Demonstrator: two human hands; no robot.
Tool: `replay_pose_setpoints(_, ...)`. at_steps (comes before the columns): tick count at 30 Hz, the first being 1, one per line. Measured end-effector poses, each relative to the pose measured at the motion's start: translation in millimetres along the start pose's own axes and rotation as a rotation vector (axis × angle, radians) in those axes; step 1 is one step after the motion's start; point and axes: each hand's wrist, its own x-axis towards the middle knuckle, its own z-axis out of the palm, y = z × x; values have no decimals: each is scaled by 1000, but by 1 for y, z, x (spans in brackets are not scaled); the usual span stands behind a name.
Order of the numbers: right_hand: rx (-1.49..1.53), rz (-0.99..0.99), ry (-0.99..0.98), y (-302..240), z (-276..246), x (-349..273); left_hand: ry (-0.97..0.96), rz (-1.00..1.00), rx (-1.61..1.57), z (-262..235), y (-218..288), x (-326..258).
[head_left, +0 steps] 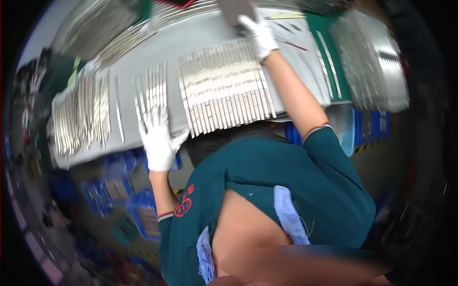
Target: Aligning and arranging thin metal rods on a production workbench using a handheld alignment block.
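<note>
My left hand (160, 138), in a white glove, lies with fingers spread over the near ends of a small group of slim silvery strips (155, 86). My right hand (261, 38), also gloved in white, reaches to the far side of the table and grips a dark grey rectangular block (234, 12). Motion blurs the block, and the picture's top edge cuts it off. Between my hands a wide row of silvery strips (224, 88) lies side by side on the grey cloth (191, 40). One single strip (119, 112) rests left of my left hand.
More strips (81, 114) are bunched at the table's left end. A thin red-handled tool (296, 45) and two strips (329, 62) lie to the right. Plastic-wrapped stacks (369, 59) stand at the far right. Blue crates (143, 214) sit below the table's edge.
</note>
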Motion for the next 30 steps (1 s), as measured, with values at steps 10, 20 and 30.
replay_pose_setpoints(10, 144, 30, -149, 29, -17, 28, 61, 34, -123, -5, 27, 3)
replay_pose_setpoints(20, 173, -31, -98, 17, -7, 17, 159, -222, -6, -3, -27, 8)
replay_pose_setpoints(30, 179, -72, -198, 15, -6, 13, 82, -103, -96, -3, -1, 16)
